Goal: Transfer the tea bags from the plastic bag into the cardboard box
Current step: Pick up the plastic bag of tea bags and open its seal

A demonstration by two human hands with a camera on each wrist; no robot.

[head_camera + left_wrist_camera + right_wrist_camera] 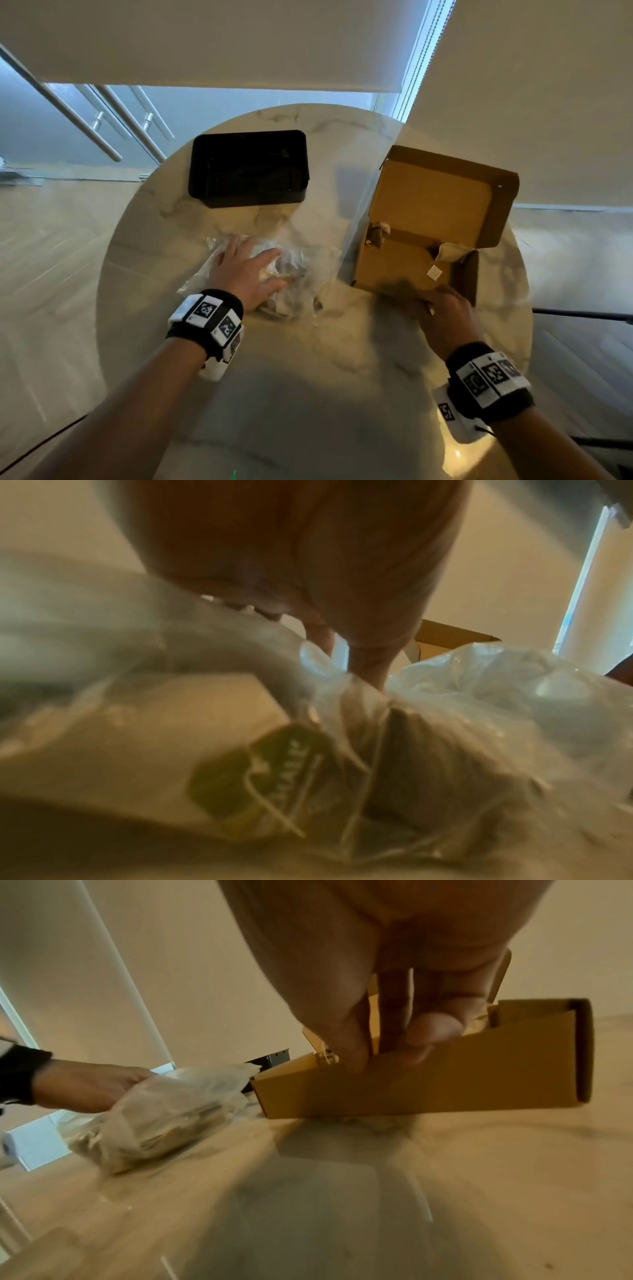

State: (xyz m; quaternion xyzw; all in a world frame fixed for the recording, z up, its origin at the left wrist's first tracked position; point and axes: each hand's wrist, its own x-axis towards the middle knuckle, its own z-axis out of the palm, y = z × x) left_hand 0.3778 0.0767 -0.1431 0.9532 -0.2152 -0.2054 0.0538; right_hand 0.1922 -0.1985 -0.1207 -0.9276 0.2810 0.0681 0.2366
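Observation:
A clear plastic bag (299,270) of tea bags lies left of centre on the round marble table (308,377). My left hand (270,270) rests flat on it with spread fingers. The left wrist view shows tea bags with a green tag (260,777) inside the crumpled plastic bag (479,696). The open cardboard box (394,270) stands to the right, its lid (435,202) tilted back. My right hand (442,308) grips the box's near wall. In the right wrist view its fingers (431,1028) hook inside the box (445,1080) and the thumb presses the outside. There the plastic bag (164,1115) nearly touches the box's left corner.
A black rectangular tray (248,168) sits at the back left of the table. The table's near part is bare marble. Window blinds hang behind the table, and wooden floor surrounds it.

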